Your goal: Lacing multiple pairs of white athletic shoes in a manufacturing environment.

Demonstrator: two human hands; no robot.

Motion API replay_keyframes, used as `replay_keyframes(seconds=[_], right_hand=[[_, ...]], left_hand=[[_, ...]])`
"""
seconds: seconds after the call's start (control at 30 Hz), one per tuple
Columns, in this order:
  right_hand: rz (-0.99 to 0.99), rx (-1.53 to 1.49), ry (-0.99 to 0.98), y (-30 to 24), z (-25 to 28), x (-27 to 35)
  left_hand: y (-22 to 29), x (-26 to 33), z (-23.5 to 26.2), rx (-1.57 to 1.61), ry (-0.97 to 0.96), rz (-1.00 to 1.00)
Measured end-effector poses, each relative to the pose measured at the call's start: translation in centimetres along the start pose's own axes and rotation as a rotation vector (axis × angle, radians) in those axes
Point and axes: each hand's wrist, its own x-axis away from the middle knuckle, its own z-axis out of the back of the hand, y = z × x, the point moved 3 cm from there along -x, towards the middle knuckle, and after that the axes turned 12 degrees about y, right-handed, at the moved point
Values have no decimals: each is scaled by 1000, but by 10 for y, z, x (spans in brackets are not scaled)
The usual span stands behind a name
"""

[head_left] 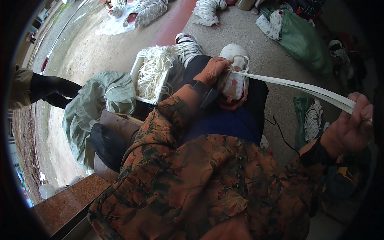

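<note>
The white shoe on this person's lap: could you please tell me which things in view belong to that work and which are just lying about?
In use:
- white shoe, steadied by the left hand
- white lace, pulled taut by the right hand
- tray of white laces

Lying about:
- green sack
- grey-green cloth
- black cap

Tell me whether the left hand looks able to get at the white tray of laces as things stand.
Probably yes. The left hand rests on the white shoe on the lap, and the tray of laces sits just beside that knee with nothing between them. It would have to let go of the shoe first.
</note>
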Motion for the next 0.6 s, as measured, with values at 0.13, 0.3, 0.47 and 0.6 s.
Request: replay_keyframes(seconds=[0.13,0.3,0.47,0.6], right_hand=[[-58,-39,39,1,-6,-5],[-72,-20,-5,1,-35,-10],[136,48,-67,9,-58,-21],[10,-71,-239,24,-76,-38]], left_hand=[[-11,-11,-2,83,-2,65],[0,-11,15,-805,62,-949],[10,3,15,-274,408,-350],[49,50,-14,-466,140,-1047]])
